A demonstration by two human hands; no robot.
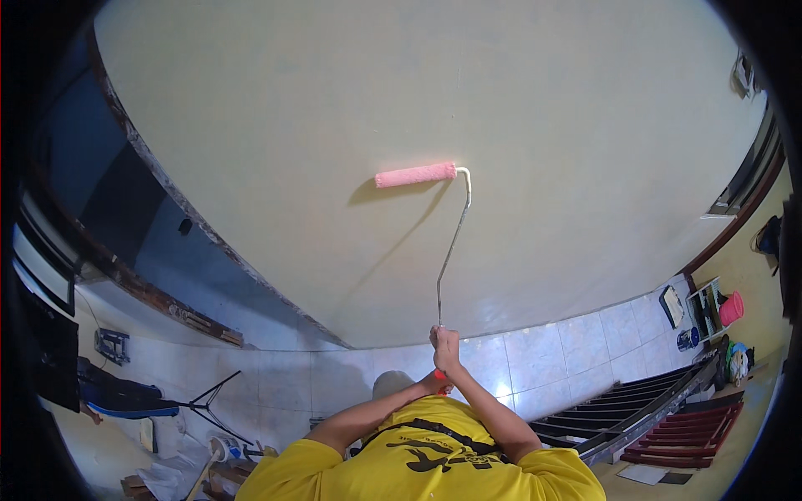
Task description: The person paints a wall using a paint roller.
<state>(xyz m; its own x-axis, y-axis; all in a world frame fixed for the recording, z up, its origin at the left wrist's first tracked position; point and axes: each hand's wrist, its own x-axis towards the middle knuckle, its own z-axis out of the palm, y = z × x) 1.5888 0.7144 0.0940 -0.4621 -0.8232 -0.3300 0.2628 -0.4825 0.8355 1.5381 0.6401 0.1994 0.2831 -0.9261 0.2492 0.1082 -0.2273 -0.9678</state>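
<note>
While holding a pink roller [415, 174] up at the far, pale wall [568, 142], gripping two-handed: right hand [446, 344] closed around the upper end of the handle, just at the foot of the bare rod [452, 242]; left hand [432, 385] curled lower down, around the red part [440, 375] by the look of it, fingers partly hidden. Can't confirm contact from the offset shadow: could be touching, could be just off the surface.

Likely to load unevenly if pushed hard, being carried from the right end only by a thin, bent rod; could flex, lift at the left end and leave a ridge. Could also twist with a slack left hand, so grip evenly. Can't see a wet coat on the nap: if dry, may skip; if overloaded, may spatter the tiled floor [576, 338] on the near side. If run too far left, could snag on the rough wall edge [140, 153].

Looking up, could easily lose track of footing: don't step right into the dark metal rack [618, 409] or left into the black folding stand [215, 401].
</note>
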